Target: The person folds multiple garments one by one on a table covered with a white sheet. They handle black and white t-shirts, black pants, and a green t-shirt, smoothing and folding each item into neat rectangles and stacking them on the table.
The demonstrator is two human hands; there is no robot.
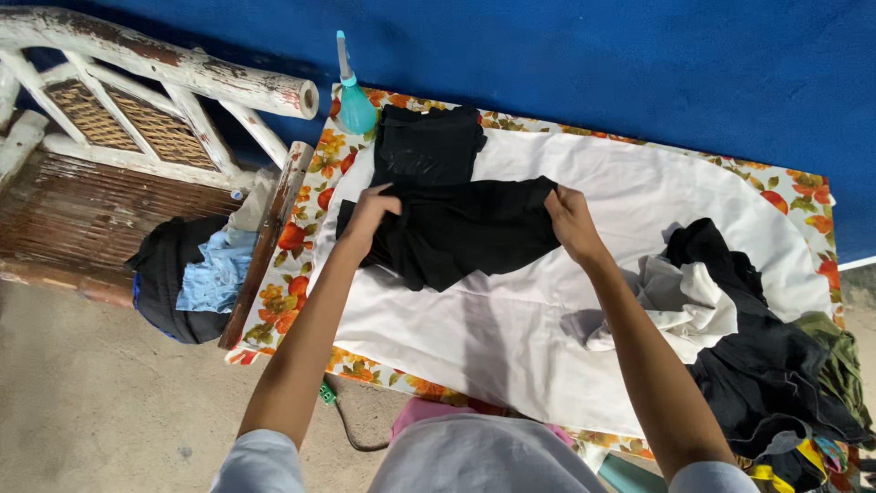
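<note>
A black garment (456,228) lies spread on a white sheet (511,319) that covers a table with a flowered cloth (310,183). My left hand (370,217) grips the garment's left edge. My right hand (570,222) pinches its upper right corner. Part of the black garment reaches up to the table's far edge, beside a turquoise spray bottle (352,96).
A heap of clothes (757,356) in black, white and olive lies on the table's right end. A worn white wooden bench (137,110) stands to the left, with dark and light blue clothes (196,274) on its seat. A blue wall is behind.
</note>
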